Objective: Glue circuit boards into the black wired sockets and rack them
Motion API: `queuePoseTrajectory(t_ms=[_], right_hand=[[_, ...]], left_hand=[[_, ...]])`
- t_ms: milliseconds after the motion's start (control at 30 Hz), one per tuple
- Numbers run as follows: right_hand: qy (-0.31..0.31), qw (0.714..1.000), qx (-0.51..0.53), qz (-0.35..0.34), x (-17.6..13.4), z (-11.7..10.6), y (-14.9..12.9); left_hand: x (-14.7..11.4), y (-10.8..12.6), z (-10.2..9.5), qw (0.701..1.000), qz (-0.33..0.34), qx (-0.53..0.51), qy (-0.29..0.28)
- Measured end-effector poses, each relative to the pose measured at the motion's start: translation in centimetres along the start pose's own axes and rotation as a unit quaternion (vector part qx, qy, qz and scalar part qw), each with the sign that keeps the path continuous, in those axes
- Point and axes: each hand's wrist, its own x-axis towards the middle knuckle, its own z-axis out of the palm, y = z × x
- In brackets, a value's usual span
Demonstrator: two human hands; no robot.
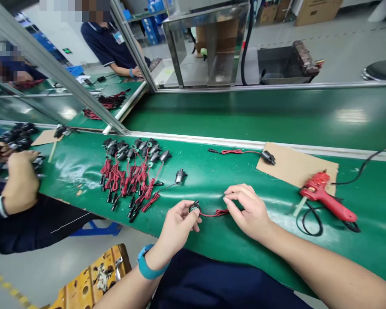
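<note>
My left hand [182, 219] is closed around a small black pump [194, 209], a round body with a short spout, its greenish end turned up. A red wire [220, 212] runs from it to the right, bundled partway along. My right hand [246, 208] hovers over that wire with thumb and fingertips drawn together in a pinch; anything between them is too small to make out. To the left lies a group of similar pumps [125, 152] with bundled red leads [128, 180]. One separate pump [180, 176] sits nearer my left hand.
On the right, a red glue gun [330, 197] rests partly on cardboard [296, 165], its black cord trailing. Another wired pump [268, 157] lies on the cardboard's left edge. A metal frame post [83, 94] slants at left. A co-worker's arm [21, 180] works at the far left.
</note>
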Motion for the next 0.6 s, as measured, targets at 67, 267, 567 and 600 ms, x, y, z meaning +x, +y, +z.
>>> queuePoseTrajectory(t_ms=[67, 267, 567, 600], right_hand=[[-0.008, 1.0, -0.004, -0.014, -0.4, 0.4, 0.3], [-0.062, 0.996, 0.046, -0.052, -0.8, 0.3, -2.7], [-0.218, 0.96, 0.06, -0.163, 0.3, 2.0, -10.2], [-0.227, 0.959, 0.054, -0.159, 0.4, 2.3, -10.5]], left_hand=[[-0.5, -0.1, -0.5, 1.0, -0.01, -0.008, -0.007], [-2.0, -1.0, -1.5, 0.999, -0.03, -0.023, -0.02], [-2.0, -1.5, -1.8, 0.999, -0.015, 0.027, 0.018], [-2.1, -1.5, -1.7, 0.999, -0.001, 0.033, 0.031]])
